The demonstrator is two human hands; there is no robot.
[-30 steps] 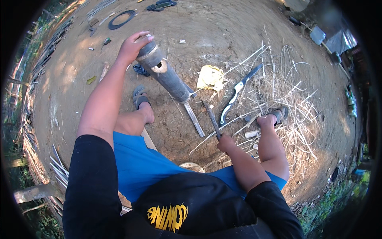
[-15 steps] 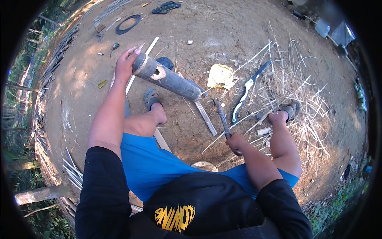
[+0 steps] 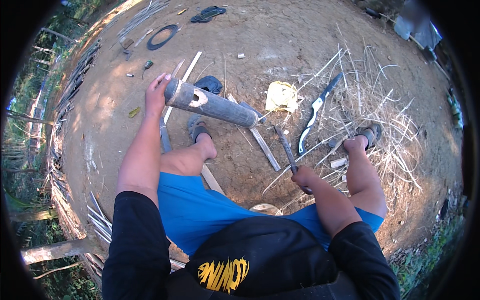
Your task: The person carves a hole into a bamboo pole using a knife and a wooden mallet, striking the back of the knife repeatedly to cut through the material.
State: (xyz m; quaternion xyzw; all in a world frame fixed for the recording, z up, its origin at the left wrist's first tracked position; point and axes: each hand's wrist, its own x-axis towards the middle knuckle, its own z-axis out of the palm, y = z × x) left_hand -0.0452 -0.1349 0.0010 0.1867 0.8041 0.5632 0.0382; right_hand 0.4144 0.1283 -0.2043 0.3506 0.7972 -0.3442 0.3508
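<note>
Two bare hands held things over the dirt ground (image 3: 240, 170). The left hand (image 3: 157, 95) was curled partway around one end of a dark cylinder (image 3: 225, 111), thumb and fingers spread by its girth. From that hand the cylinder ran rightward and slightly toward the person, a pale-edged hole (image 3: 199, 98) in its upper side just beside the fingers.

The right hand (image 3: 304, 176) was closed in a fist around the handle of a dark-bladed knife (image 3: 286, 148). Its blade pointed away from the person and leftward, the tip near the cylinder's far end.

Between that end and the right hand lay a wooden strip (image 3: 266, 151). Beyond the right hand were a saw with a black-and-white handle (image 3: 314, 111) and a crumpled yellow bag (image 3: 281, 96); pale shavings (image 3: 392, 135) lay scattered to its right.
</note>
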